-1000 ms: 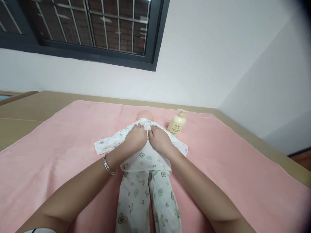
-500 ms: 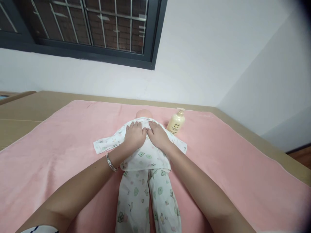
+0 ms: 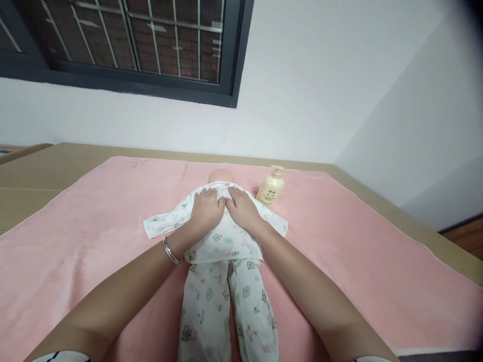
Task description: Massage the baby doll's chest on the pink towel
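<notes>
A doll lies on a pink cloth, dressed in a white printed top and matching trousers. The round top of its head shows beyond the collar. My left hand rests flat on the left side of the doll's upper torso, fingers extended, with a silver bracelet on the wrist. On the right side of the torso lies my right hand, also flat. The two thumbs meet or nearly meet at the middle. Neither hand grasps anything.
A pale yellow pump bottle stands on the cloth just right of the doll's shoulder. Beyond the cloth runs the tan surface's edge, against a white wall. A dark-framed barred window is at upper left.
The whole view has shifted slightly, so the doll and bottle appear a little further left. Both hands remain on the doll's torso in nearly the same place.
</notes>
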`<move>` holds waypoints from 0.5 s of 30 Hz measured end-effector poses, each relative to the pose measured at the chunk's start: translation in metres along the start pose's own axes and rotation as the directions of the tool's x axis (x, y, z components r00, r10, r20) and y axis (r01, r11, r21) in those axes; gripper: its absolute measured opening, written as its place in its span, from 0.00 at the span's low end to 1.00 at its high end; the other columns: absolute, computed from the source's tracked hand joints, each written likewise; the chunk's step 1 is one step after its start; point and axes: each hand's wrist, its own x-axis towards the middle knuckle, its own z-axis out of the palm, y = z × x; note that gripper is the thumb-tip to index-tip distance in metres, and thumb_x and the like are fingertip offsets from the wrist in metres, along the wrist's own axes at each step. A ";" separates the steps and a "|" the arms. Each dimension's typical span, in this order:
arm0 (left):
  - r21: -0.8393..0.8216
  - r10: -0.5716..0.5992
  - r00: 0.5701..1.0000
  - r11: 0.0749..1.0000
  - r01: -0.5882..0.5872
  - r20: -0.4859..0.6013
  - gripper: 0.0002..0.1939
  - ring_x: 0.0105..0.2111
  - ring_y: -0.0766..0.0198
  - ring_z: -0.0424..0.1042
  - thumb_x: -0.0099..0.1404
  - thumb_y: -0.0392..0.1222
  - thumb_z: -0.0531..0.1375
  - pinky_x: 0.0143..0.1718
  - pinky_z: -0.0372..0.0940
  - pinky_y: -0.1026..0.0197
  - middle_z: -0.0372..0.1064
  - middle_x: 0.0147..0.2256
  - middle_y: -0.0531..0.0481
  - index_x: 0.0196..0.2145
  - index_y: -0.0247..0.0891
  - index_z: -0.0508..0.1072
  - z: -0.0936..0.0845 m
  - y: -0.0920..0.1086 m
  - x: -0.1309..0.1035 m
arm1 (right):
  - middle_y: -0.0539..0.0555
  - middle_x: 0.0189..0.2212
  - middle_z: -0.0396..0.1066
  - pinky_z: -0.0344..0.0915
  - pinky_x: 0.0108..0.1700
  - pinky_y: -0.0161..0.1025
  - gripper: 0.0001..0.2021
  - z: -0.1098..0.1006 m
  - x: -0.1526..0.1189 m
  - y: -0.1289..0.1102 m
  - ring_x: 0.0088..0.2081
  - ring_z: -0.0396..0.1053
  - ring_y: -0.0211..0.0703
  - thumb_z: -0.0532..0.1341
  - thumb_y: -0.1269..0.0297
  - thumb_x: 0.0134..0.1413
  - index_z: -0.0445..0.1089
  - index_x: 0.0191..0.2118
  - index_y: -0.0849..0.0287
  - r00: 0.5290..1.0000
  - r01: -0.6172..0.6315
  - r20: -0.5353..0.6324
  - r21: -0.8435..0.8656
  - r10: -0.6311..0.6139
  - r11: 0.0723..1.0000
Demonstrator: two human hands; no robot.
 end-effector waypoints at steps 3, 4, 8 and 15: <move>0.001 -0.004 1.000 1.000 0.004 0.003 0.20 0.56 0.48 0.65 0.73 0.44 0.44 0.59 0.56 0.46 0.70 0.53 0.37 0.51 0.32 0.69 -0.003 0.001 0.000 | 0.64 0.61 0.65 0.51 0.65 0.45 0.19 0.001 -0.001 -0.001 0.62 0.60 0.50 0.49 0.65 0.68 0.67 0.57 0.65 1.000 -0.008 -0.003 0.006 0.008 1.000; 0.007 -0.006 1.000 1.000 0.006 0.004 0.20 0.56 0.48 0.65 0.73 0.44 0.44 0.59 0.56 0.46 0.70 0.53 0.36 0.52 0.32 0.69 -0.004 0.003 -0.001 | 0.63 0.60 0.65 0.52 0.65 0.45 0.18 0.001 0.000 -0.001 0.62 0.61 0.50 0.49 0.64 0.68 0.67 0.57 0.65 1.000 -0.009 -0.004 0.008 0.009 1.000; 0.073 -0.016 0.999 0.997 0.014 0.030 0.22 0.58 0.45 0.64 0.73 0.42 0.44 0.58 0.57 0.45 0.68 0.55 0.32 0.56 0.28 0.67 -0.008 0.013 -0.010 | 0.65 0.60 0.65 0.52 0.64 0.46 0.19 -0.003 0.003 0.007 0.62 0.61 0.51 0.49 0.64 0.67 0.66 0.57 0.67 0.999 0.021 0.026 0.008 -0.021 1.000; 0.047 0.055 0.998 0.997 -0.056 0.017 0.23 0.63 0.46 0.59 0.72 0.40 0.45 0.61 0.55 0.46 0.64 0.60 0.32 0.58 0.28 0.66 -0.006 0.013 -0.014 | 0.64 0.57 0.68 0.59 0.60 0.44 0.18 -0.019 0.002 0.003 0.59 0.65 0.51 0.48 0.62 0.69 0.66 0.56 0.65 0.991 0.051 0.122 -0.032 -0.047 0.998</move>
